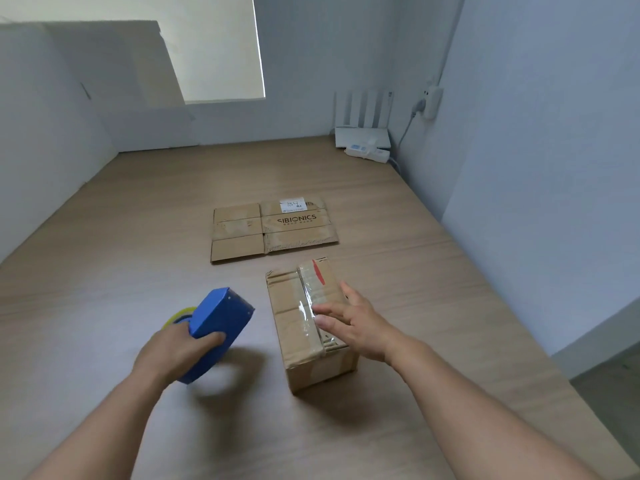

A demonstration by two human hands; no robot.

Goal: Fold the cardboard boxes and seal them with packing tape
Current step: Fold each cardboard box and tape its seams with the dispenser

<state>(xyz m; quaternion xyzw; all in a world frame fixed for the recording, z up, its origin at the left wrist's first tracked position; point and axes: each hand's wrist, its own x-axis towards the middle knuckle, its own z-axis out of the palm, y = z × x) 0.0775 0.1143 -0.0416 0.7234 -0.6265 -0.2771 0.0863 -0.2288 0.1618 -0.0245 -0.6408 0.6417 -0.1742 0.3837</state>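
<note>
The folded cardboard box (311, 327) stands on the wooden table (138, 237), with a strip of clear packing tape (306, 306) running along its top seam from the far edge to the near edge. The right hand (356, 327) lies open on the box's right side, fingers spread flat, fingertips touching the tape line, thumb by the far right part of the lid. The left hand (176, 351) is closed around a blue tape dispenser (216, 327), held just left of the box and clear of the table, a yellowish roll (178, 315) showing behind its body. Beyond the box, a little to its left, a second cardboard box (273, 228) lies flattened and unsealed; a white router (362, 135) and power strip (369, 154) sit far beyond the box, in the corner. This box looks close to sealed, so the step in hand seems to be pressing the tape down. To do it well, the open palm should sweep along the strip from the middle toward both ends, pushing out the wrinkles visible near the centre, then rub the tape's ends down over the box's edges so they grip the side walls. The dispenser is best kept off to the left, away from the fresh tape, until the flat box is taken up.
</note>
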